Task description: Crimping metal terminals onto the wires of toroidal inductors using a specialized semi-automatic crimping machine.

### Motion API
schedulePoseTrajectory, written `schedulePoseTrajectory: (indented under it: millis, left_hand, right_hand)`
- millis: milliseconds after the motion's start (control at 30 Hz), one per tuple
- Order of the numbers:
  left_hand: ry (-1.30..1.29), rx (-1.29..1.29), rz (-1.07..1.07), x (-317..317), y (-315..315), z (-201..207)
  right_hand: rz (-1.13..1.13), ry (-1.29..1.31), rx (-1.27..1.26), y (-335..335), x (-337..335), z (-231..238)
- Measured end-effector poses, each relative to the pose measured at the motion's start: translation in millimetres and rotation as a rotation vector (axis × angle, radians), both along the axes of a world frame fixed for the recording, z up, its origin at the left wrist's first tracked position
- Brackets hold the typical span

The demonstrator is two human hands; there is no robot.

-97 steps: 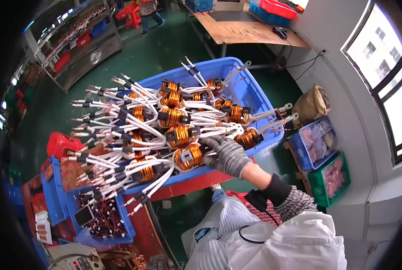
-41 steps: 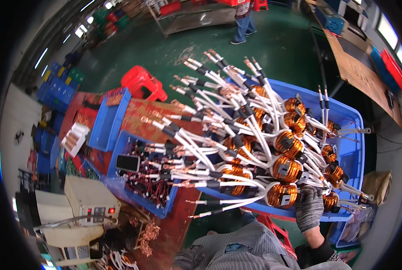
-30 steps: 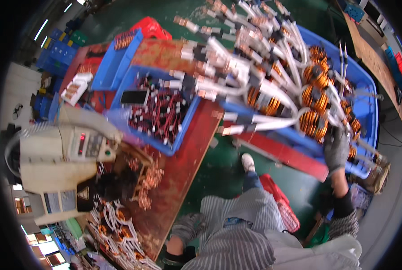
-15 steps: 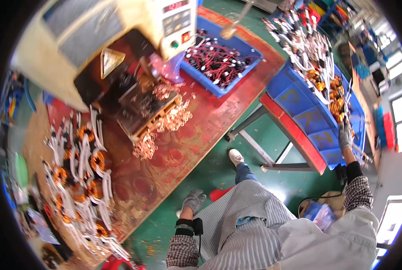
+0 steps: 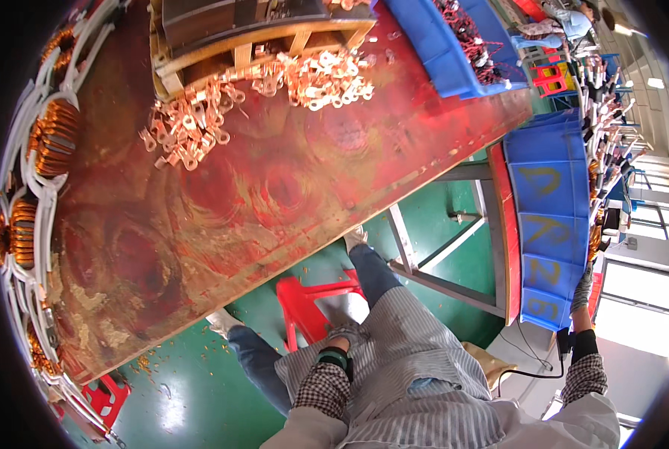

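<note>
Resting beside the near end of the blue bin [image 5: 551,217], the right grip [image 5: 582,292] is lying close to the coils [image 5: 595,243], which are sitting ahead of it. Its fingertips are not showing clearly, so how far it is opening and whether it is holding anything cannot be told. The person is apparently handling the loaded bin; the next move is probably calling for a secure hold and care around the leads [image 5: 608,142]. The right arm [image 5: 585,378] is stretching out nearly straight; the left arm [image 5: 323,389] is bending, with the left grip [image 5: 347,334] lying before the apron [image 5: 417,337], its closure and contents unclear. Ahead of the left grip, the worktop [image 5: 275,187] is carrying copper lugs [image 5: 327,82]; farther left, other coils [image 5: 54,135] are lying.
</note>
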State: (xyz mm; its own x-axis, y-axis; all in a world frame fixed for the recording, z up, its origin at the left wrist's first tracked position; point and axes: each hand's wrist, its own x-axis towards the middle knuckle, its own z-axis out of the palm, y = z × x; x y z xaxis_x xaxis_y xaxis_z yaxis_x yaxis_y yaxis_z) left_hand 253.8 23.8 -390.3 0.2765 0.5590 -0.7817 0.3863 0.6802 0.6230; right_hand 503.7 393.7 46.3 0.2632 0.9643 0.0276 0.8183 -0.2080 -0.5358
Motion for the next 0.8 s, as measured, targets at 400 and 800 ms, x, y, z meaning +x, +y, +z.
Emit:
schedulePoseTrajectory:
  millis: [400,800]
  left_hand:
    - [0.105,-0.029,0.167,-81,-45,-21]
    - [0.309,-0.065,0.518,-207,-15,-62]
  right_hand:
    - [0.034,0.083,0.238,45,19,-32]
    - [0.286,-1.243,0.294,25,-15,-37]
